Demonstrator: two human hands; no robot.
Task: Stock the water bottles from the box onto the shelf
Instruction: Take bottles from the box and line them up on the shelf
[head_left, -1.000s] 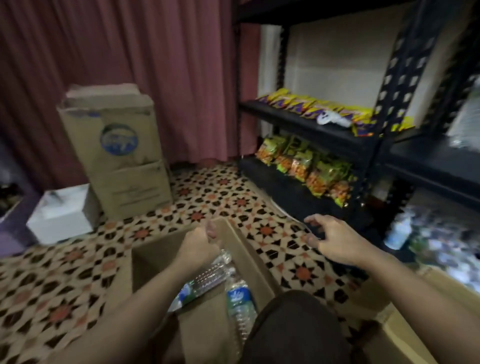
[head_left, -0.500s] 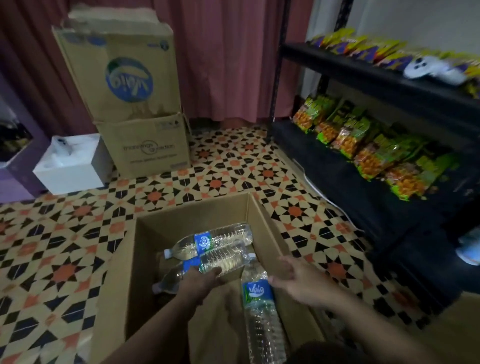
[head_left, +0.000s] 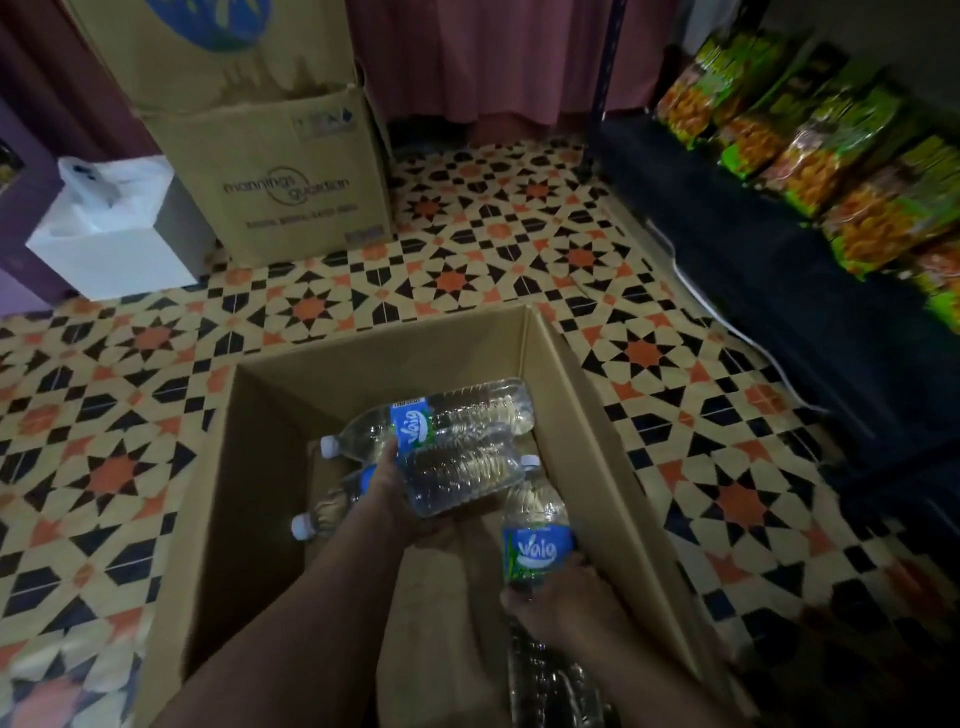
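Head view, looking down into an open cardboard box (head_left: 571, 374) on patterned floor tiles (head_left: 467, 270). Inside, three water bottles. Farthest in, the top bottle (head_left: 467, 415), lying on its side, cap to the left. Just under it and touching, the middle bottle (head_left: 462, 478), also on its side, gripped round the waist by the left hand (head_left: 395, 499) with fingers curled over the label. Nearer, against the box's right wall, the third bottle (head_left: 535, 525), cap pointing away, clasped just below its blue label by the right hand (head_left: 561, 608). To the right, beyond that cardboard wall and a strip of tiles, the dark shelf (head_left: 779, 291), low to the floor, with a row of green-and-orange snack packets (head_left: 810, 156) along it and a white cable (head_left: 691, 291) trailing at its foot. Behind the box, well apart, two stacked cartons (head_left: 291, 176) before a reddish curtain (head_left: 493, 57). Left of those, a white box (head_left: 109, 244) with a plastic bag tucked in.
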